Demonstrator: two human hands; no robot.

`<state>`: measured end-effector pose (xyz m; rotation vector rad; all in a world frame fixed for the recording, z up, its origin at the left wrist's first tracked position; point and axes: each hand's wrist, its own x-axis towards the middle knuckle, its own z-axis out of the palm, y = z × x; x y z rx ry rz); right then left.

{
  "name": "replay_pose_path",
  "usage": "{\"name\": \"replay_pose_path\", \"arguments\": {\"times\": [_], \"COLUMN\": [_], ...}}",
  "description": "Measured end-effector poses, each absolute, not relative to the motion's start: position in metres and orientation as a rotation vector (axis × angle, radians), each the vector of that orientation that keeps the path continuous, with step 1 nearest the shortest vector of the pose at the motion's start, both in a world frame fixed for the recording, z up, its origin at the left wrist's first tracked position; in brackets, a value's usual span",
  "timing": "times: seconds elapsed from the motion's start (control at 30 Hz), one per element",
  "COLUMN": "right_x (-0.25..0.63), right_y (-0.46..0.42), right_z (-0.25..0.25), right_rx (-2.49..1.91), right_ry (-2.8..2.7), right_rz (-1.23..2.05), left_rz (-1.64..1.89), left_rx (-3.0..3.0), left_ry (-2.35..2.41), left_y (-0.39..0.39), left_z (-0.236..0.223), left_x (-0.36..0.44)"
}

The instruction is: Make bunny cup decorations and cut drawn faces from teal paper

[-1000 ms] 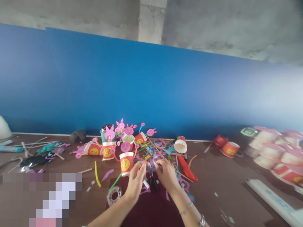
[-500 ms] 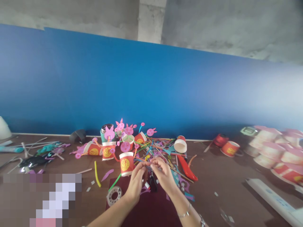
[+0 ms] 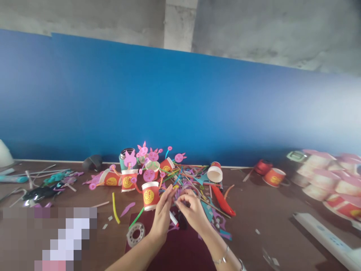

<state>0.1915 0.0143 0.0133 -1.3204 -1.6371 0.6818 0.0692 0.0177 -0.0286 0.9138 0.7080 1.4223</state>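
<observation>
- The cup (image 3: 150, 196) nearest the hands stands upright on the desk (image 3: 254, 233), just beside the left hand (image 3: 161, 216); if it is paper, as it looks, it should be light and thin-walled, easily dented by a hard squeeze.
- Best hold for the cup: around the wall below the rim, with light pressure, clear of the 2 bent strips at its sides.
- The pen (image 3: 173, 219) lies slanted between the 2 hands, near the upper edge of the mat (image 3: 180, 250); it is probably stiff, light and a little slippery, and best taken by the middle of its barrel.
- Left grip: fingers nearly straight and close together, with only a slim gap to the other hand's fingertips; whether it pinches anything I cannot tell.
- Right grip: the right hand (image 3: 194, 215) has its fingers curled, thumb and forefinger tips close together; any small piece between them is too blurred to make out.
- Below the right hand, a dark thing (image 3: 182, 221) is partly hidden.
</observation>
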Motion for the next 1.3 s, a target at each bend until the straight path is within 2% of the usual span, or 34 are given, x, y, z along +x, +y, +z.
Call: {"name": "replay_pose_path", "arguments": {"times": [0.13,0.5,0.83,1.3], "right_x": [0.186,0.189,0.189,0.191], "right_y": [0.012,0.014,0.014,0.017], "right_z": [0.012,0.010,0.011,0.008], "right_rx": [-1.354,-1.313,-1.385,-1.313], "right_ry": [-1.638,-1.648,-1.587,-1.433], "right_rz": [0.771,0.710,0.757,1.057], "left_rz": [1.395,1.346,1.282,1.255], "left_rx": [0.991,1.019,0.852,0.858], "left_ry": [0.725,0.790,0.675,0.691], "left_y": [0.016,0.010,0.015,0.015], "left_z": [-0.028,-0.011,-0.023,-0.012], "left_x": [0.068,0.068,0.069,0.065]}}
